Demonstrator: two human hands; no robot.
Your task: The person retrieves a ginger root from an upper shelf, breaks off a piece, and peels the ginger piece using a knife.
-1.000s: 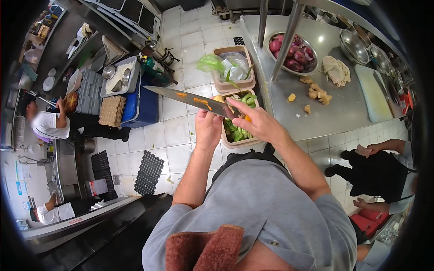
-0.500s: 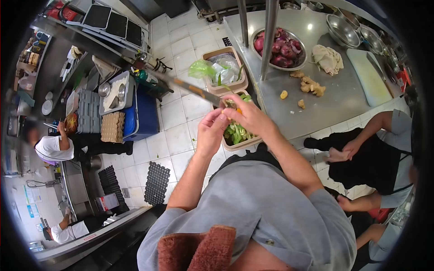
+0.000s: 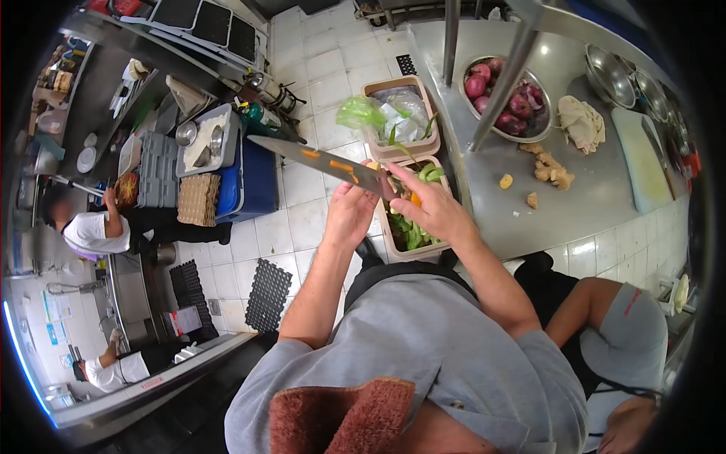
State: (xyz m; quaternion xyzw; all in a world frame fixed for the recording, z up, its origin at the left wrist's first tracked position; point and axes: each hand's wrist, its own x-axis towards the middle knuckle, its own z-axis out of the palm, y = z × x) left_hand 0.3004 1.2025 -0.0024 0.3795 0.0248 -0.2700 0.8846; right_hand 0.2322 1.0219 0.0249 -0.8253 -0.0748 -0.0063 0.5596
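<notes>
My right hand (image 3: 431, 204) grips a large knife (image 3: 321, 163) near its handle; the blade points up and left, with orange peel strips stuck on it. Beside the blade, my left hand (image 3: 352, 215) has its fingers curled around a small yellowish piece (image 3: 372, 166), partly hidden behind the knife. Both hands are over a bin of green scraps (image 3: 412, 231). On the steel table (image 3: 491, 208) to the right lie ginger root (image 3: 554, 172) and small yellow pieces (image 3: 506, 181).
Behind the scrap bin is another bin (image 3: 401, 151) with plastic bags. The table holds a bowl of red onions (image 3: 517, 113), a cloth (image 3: 581, 125) and a cutting board (image 3: 635, 163). Co-workers stand at right and far left. Metal posts rise from the table.
The knife blade has turned so its flat side shows the orange strips. The view has shifted, moving the table rightward. The co-worker at right has moved closer and turned.
</notes>
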